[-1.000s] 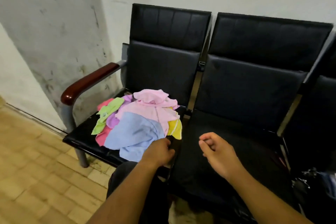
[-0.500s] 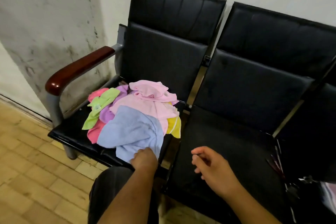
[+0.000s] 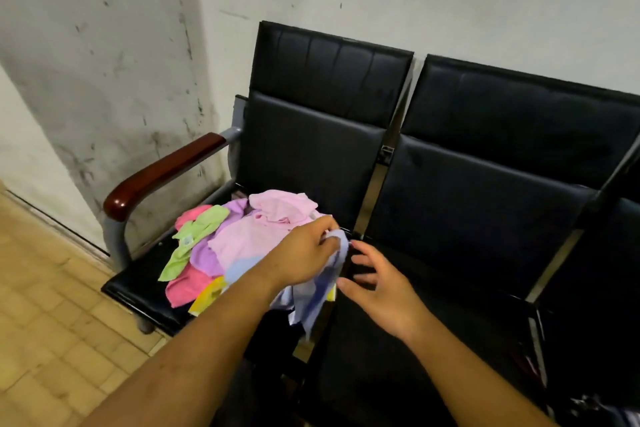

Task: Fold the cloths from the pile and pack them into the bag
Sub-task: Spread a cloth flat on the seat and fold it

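Observation:
A pile of cloths [image 3: 242, 239] in pink, green, purple and yellow lies on the left black seat [image 3: 138, 274]. My left hand [image 3: 304, 253] pinches a light blue cloth [image 3: 318, 295] and holds it lifted over the pile's right edge, so the cloth hangs down below the hand. My right hand [image 3: 377, 284] hovers just right of the blue cloth with fingers spread, holding nothing. A bit of a bag [image 3: 602, 409] shows at the bottom right corner, mostly out of view.
The middle black seat [image 3: 450, 305] lies under my right hand. A wooden armrest [image 3: 162, 177] bounds the left seat. Stained white wall [image 3: 104, 45] stands behind, and tan tiled floor [image 3: 41, 305] spreads at the left.
My left hand took hold of the blue cloth at the pile's front and lifted it up and right. My right hand opened and moved toward the cloth. The view shifted.

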A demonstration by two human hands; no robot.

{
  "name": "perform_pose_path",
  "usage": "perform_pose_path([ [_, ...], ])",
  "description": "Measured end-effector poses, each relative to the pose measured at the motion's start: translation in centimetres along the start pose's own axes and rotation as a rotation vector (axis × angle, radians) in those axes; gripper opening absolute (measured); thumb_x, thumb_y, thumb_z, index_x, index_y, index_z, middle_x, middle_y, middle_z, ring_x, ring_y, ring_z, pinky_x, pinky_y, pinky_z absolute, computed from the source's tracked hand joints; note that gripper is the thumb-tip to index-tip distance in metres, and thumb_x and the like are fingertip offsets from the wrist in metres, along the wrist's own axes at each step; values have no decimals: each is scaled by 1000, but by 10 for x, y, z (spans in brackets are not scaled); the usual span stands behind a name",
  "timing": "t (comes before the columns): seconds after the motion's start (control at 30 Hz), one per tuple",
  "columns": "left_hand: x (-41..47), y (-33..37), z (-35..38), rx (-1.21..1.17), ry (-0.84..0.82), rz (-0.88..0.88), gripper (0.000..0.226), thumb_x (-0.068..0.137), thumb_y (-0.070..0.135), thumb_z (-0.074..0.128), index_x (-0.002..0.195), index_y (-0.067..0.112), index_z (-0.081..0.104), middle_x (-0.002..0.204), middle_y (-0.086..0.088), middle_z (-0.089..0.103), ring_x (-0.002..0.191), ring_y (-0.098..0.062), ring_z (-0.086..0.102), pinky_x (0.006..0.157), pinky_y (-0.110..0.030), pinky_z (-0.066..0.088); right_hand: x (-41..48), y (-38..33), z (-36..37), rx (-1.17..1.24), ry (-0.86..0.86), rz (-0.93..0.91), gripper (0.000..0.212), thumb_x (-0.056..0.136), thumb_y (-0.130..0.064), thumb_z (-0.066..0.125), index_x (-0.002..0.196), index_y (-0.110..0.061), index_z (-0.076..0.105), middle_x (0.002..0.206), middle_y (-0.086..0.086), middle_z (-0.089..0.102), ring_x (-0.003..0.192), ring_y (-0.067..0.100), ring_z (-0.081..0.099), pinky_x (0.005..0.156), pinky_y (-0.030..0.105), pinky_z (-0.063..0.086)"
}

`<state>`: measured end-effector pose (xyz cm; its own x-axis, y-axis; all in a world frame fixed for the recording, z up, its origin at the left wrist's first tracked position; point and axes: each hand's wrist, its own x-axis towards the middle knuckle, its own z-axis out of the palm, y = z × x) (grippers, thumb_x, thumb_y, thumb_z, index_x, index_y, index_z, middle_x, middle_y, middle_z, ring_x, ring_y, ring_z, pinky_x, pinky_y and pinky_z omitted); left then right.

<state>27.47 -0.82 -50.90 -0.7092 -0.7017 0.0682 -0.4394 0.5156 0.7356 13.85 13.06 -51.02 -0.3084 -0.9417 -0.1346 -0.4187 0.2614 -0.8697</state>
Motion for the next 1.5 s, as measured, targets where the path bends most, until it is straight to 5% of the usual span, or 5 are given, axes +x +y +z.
perform_pose_path([
  [0.37,-8,75,12,53,-221,123,28,88,45,78,108,29,67,97,10,72,86,-5,65,79,-22,53,-44,-5,-96,66,136,-248,8,95,-21,70,91,-19,63,84,4,69,82,27,67,73,44,55],
  [0.73,1,64,61,67,-117,-68,14,101,33,63,91,27,69,78,6,67,69,-5,59,63,-21,41,-70,52,-185,-105,580,-96,10,99,-26,61,97,-31,70,91,-12,71,90,8,67,72,18,48],
  [0.93,-1,127,85,5,-189,291,8,92,23,72,99,28,72,91,14,74,86,0,68,75,-15,51,-82,44,-146,-285,70,-175,83,83,-34,83,153,-31,38,140,-8,55,125,5,53,103,19,44],
  [1.13,-3,131,91,-225,-185,185,33,87,37,80,114,33,61,85,13,68,78,-4,65,70,-22,53,-80,43,-139,-58,192,-93,18,92,-21,67,106,-31,73,97,-10,73,92,6,68,89,38,57],
  [1.5,-18,101,116,-358,-347,37,23,90,33,76,108,21,69,103,-8,72,94,-30,70,85,-55,57,-102,78,-161,117,90,-67,32,89,-16,71,114,-32,60,98,-5,72,94,12,71,75,30,60],
])
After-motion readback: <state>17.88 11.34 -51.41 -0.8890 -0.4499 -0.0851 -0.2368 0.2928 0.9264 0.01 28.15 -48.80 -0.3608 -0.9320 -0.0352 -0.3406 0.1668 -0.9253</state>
